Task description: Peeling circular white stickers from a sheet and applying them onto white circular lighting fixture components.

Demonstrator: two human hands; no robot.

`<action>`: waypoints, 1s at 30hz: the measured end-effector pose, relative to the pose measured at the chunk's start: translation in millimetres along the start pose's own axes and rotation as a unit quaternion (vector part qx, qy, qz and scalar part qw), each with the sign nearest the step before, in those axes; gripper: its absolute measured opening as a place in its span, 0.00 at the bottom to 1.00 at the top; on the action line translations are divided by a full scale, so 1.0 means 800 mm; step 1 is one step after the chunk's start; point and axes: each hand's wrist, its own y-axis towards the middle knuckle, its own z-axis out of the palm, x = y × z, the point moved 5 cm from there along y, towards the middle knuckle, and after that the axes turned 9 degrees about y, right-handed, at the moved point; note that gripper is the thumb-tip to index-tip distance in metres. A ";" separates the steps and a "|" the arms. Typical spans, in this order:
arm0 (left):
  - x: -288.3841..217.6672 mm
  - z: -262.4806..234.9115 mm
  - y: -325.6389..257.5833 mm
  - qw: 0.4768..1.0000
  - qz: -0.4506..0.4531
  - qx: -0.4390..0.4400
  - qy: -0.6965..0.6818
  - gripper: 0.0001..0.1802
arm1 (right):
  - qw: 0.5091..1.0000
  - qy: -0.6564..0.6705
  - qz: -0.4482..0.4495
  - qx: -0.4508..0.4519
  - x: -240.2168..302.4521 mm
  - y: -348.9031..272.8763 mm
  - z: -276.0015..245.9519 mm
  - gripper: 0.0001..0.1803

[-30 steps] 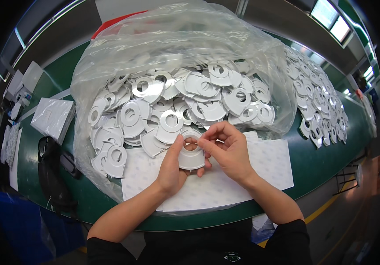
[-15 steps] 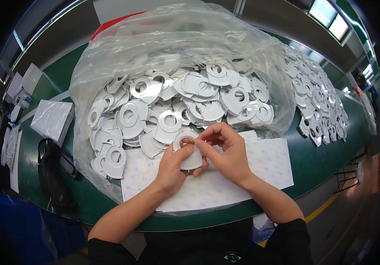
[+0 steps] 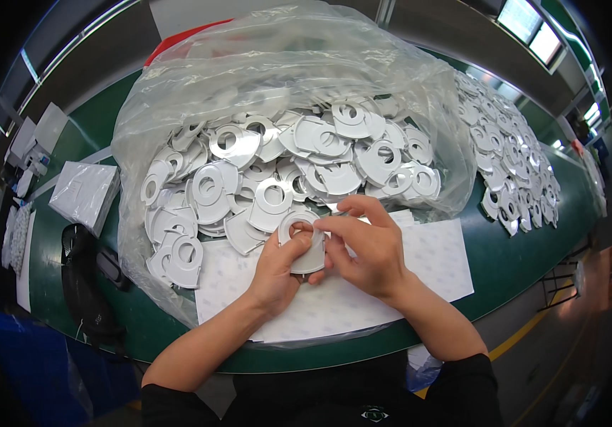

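Observation:
A light grey flat plastic part point(image 3: 308, 257) with a round hole at one end is held over the white sheet. My left hand point(image 3: 275, 267) grips it, thumb across its face and fingers behind. At its right edge, my right hand point(image 3: 370, 252) is curled, with the index fingertip on the rim beside the hole and the thumb lower down near the edge. Whether anything small sits between those right fingers is hidden. Just beyond my hands lies a heap of similar plastic parts point(image 3: 272, 196) in a large clear plastic bag point(image 3: 249, 67).
White paper sheets point(image 3: 420, 263) lie under my hands on the green table point(image 3: 526, 235). Another spread of parts point(image 3: 509, 153) covers the table's right side. To the left are a wrapped white packet point(image 3: 85, 192), a black pouch-like item point(image 3: 87, 285) and a small dark object point(image 3: 112, 267).
The right hand has turned slightly, its index finger now stretched along to the part's upper right edge and its thumb drawn lower. The left hand and the part have barely moved.

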 end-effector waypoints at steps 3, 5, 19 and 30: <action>0.003 0.000 0.001 1.000 0.003 0.002 0.004 0.10 | 0.983 -0.117 -0.140 -0.009 0.019 0.002 -0.001 0.18; 0.004 -0.001 0.001 1.000 0.003 0.000 0.008 0.11 | 0.973 -0.184 -0.130 -0.051 0.026 0.005 -0.003 0.18; 0.007 0.009 0.001 0.992 0.000 0.081 0.100 0.15 | 0.965 0.157 0.208 -0.002 -0.029 0.001 -0.003 0.08; 0.015 0.011 0.001 0.978 0.005 0.139 0.153 0.34 | 0.964 0.088 0.249 -0.021 -0.028 0.001 -0.005 0.10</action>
